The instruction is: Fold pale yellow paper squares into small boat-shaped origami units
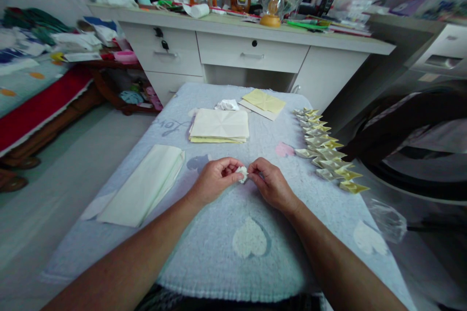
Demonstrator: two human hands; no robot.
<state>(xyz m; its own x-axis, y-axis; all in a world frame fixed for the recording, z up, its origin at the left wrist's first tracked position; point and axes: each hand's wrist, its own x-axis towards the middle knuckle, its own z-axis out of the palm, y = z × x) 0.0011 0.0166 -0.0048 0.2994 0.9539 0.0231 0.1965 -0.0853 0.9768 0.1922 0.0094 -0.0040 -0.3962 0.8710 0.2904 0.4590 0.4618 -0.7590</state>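
Over the middle of the cloth-covered table, a small crumpled-looking piece of folded white paper (pixel 242 173) is pinched between the fingertips of my left hand (pixel 215 181). The thumb and forefinger of my right hand (pixel 272 185) close on its right edge; the exact folds are too small to make out. Beyond my hands lies a stack of creased white and yellow paper sheets (pixel 221 124). To the left rests a pile of long pale paper (pixel 144 184). Rows of folded paper boat-like shapes (pixel 324 148), white and yellow, line the table's right side.
A crumpled white tissue (pixel 226 105) and creased yellow sheets (pixel 264 100) lie at the table's far end. Behind stands a white desk (pixel 251 60) crowded with jars and stationery. A washing machine (pixel 430 107) is on the right, beside a clear plastic bag (pixel 388 221).
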